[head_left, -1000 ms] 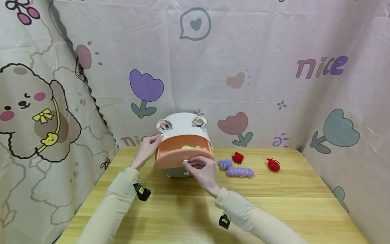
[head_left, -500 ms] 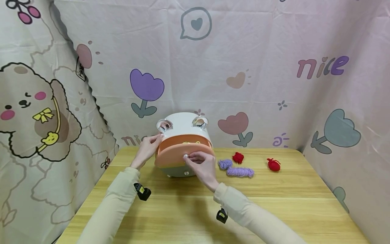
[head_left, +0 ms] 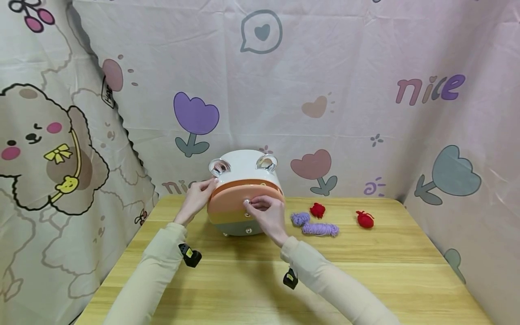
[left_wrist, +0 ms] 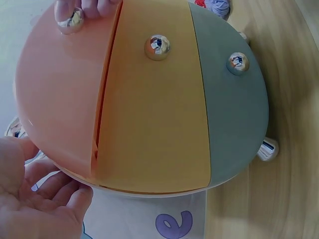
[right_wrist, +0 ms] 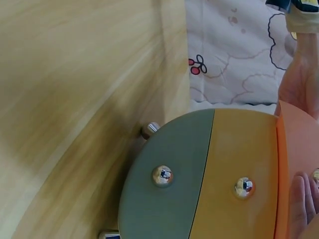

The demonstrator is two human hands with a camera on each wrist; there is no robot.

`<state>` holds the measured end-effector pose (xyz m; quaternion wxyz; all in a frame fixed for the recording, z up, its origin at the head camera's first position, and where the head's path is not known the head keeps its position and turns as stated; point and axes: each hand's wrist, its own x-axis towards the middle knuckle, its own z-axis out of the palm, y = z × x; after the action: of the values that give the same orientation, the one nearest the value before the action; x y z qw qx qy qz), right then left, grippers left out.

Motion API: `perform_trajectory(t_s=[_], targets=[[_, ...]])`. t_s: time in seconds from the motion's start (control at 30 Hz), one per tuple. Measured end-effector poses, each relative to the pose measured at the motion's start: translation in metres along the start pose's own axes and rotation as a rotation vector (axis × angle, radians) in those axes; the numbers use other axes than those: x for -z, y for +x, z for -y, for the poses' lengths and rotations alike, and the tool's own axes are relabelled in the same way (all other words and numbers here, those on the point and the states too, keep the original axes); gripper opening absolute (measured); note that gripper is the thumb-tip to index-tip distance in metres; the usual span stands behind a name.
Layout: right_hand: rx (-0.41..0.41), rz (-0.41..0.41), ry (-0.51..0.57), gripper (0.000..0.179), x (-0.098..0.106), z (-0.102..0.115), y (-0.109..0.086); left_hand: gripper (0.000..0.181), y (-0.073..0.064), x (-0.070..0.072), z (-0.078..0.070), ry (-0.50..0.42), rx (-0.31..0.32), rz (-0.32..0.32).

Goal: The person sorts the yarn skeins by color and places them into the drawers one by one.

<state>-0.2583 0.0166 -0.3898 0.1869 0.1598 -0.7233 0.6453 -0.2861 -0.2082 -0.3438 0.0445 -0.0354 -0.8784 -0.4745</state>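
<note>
A small rounded drawer cabinet (head_left: pixel 243 159) with a white top stands on the table, two clear ear-like pieces on top. Its peach top drawer (head_left: pixel 227 198) sticks out slightly, with a narrow gap above it. My right hand (head_left: pixel 269 219) pinches that drawer's silver knob (left_wrist: pixel 71 22). My left hand (head_left: pixel 198 198) rests against the cabinet's upper left side, fingers loosely bent in the left wrist view. Below are a yellow drawer (left_wrist: pixel 154 114) and a grey-green drawer (left_wrist: pixel 232 114), both flush. A bit of yellow (head_left: pixel 263 184) shows in the gap; the drawer's other contents are hidden.
Right of the cabinet lie a lilac yarn ball (head_left: pixel 300 219), a lilac yarn skein (head_left: pixel 320 229), a red yarn bundle (head_left: pixel 317 210) and, farther right, another red bundle (head_left: pixel 364 220). A patterned curtain (head_left: pixel 349 67) hangs behind the wooden table (head_left: pixel 365 271).
The peach drawer has slid back into the cabinet, narrowing its opening, as my right hand moved away from me with the knob. My left hand has stayed in place.
</note>
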Motion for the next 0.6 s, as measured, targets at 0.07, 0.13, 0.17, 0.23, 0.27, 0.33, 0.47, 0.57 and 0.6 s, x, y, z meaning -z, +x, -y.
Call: perform_trajectory(t_s=[0.07,0.13,0.17,0.23,0.27,0.33,0.47,0.57,0.6], targets=[[-0.01,-0.003,0.001,0.016,-0.001,0.0,0.002,0.06,0.0,0.0,0.0,-0.002,0.0,0.0],[-0.011,-0.012,0.001,0.016,-0.002,-0.001,0.004,0.06,0.0,0.0,0.0,-0.001,-0.001,-0.002],[-0.012,-0.016,0.001,0.016,-0.002,-0.001,0.005,0.06,0.0,0.0,0.0,-0.002,-0.002,-0.001],[-0.014,-0.022,-0.007,0.016,-0.003,-0.002,0.007,0.06,0.0,0.0,0.0,-0.001,-0.004,-0.003],[-0.018,-0.027,-0.016,0.016,-0.004,-0.002,0.009,0.06,0.0,0.0,0.0,0.0,-0.006,-0.004],[-0.028,-0.027,-0.032,0.016,-0.004,-0.003,0.01,0.059,0.0,0.0,0.0,0.004,-0.008,-0.008],[-0.033,-0.017,-0.06,0.017,-0.004,-0.005,0.013,0.059,0.0,0.0,0.001,0.01,-0.012,-0.018],[-0.03,-0.01,-0.059,0.017,-0.004,-0.005,0.015,0.058,0.001,0.0,0.001,0.019,-0.018,-0.024],[-0.033,-0.012,-0.059,0.017,-0.004,-0.005,0.015,0.058,0.001,0.0,0.001,0.023,-0.019,-0.025]])
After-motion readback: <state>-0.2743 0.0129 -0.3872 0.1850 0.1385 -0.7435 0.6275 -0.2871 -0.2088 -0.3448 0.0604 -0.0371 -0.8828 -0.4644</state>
